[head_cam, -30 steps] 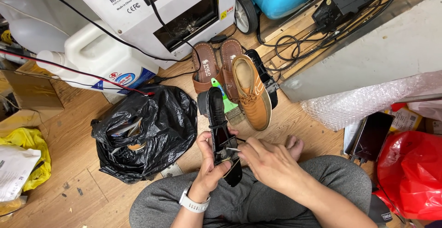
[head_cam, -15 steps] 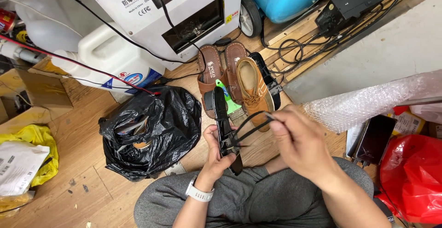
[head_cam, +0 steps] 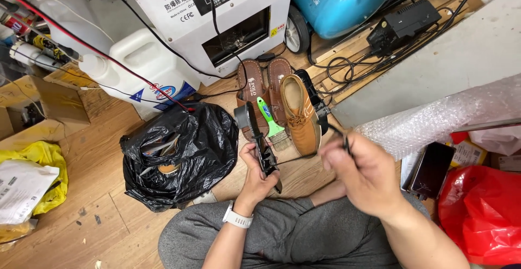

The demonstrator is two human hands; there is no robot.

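While L hand (head_cam: 255,172) grips black shoe (head_cam: 260,141), R hand (head_cam: 363,174) holds lace (head_cam: 304,157).

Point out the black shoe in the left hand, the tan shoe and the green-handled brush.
black shoe (head_cam: 261,144): head view, side below the heel.
tan shoe (head_cam: 302,121): head view, laced upper.
green-handled brush (head_cam: 267,115): head view, handle.

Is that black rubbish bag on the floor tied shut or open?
Open. The black bag gapes at the top, and tan footwear shows inside through the opening.
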